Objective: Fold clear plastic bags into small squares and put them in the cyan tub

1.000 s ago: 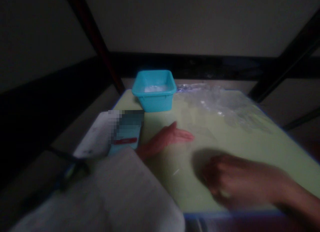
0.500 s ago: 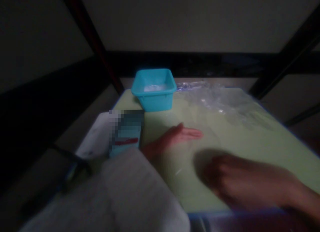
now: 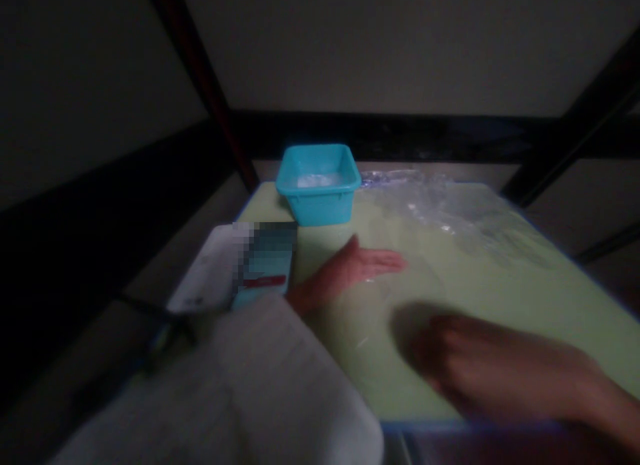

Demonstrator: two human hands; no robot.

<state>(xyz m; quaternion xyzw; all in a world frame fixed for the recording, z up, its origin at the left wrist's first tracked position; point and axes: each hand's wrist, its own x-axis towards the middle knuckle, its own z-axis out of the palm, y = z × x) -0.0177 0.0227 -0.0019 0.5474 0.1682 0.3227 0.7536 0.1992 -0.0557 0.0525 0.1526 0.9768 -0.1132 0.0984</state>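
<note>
My left hand (image 3: 363,266) reaches out from a pale sleeve (image 3: 280,385) over the middle of the table. Its fingers are straight, with the thumb raised away from them, and nothing is in its grasp. Beneath it lies a thin clear plastic sheet (image 3: 361,343), hard to make out against the yellow-green tabletop. Nearer to me on the right, my right hand (image 3: 470,358) is blurred and curled, close above the tabletop. Its fingertips are hidden under the hand, so whatever they may hold does not show.
A turquoise plastic basin (image 3: 323,205) with something whitish inside stands at the back left. Crumpled clear plastic (image 3: 440,208) covers the back right of the yellow-green table (image 3: 540,305). Left of my arm lie a teal flat item (image 3: 265,295) with a red strip and a white object (image 3: 205,271).
The view has swung slightly, so the basin and table sit a little further right. My left thumb stands further from the fingers. My right hand keeps nearly the same pose.
</note>
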